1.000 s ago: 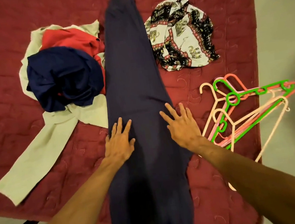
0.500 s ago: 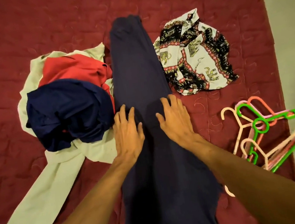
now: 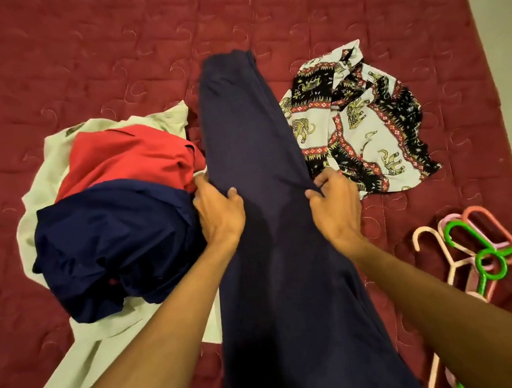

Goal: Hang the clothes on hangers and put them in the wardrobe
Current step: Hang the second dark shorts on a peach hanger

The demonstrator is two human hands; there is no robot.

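Where the maroon bedspread (image 3: 96, 51) lies before you, it holds: navy trousers (image 3: 246, 136), laid lengthwise down the centre, 12 to 6 o'clock; your left hand (image 3: 217, 212) and right hand (image 3: 336, 202), each pinching one side edge of them, thumb and curled fingers closed on the cloth; heap of red, navy and pale garments (image 3: 117, 246), 9 o'clock; elephant-print shirt (image 3: 362, 119), 2 o'clock; plastic hangers (image 3: 487, 256), 4 o'clock.

Bare L hand (image 3: 217, 212), R hand (image 3: 335, 205), bare forearms (image 3: 156, 339).

Both arms reach forward, left hand (image 3: 219, 212) and right hand (image 3: 335, 204) pinching navy trousers (image 3: 249, 135).
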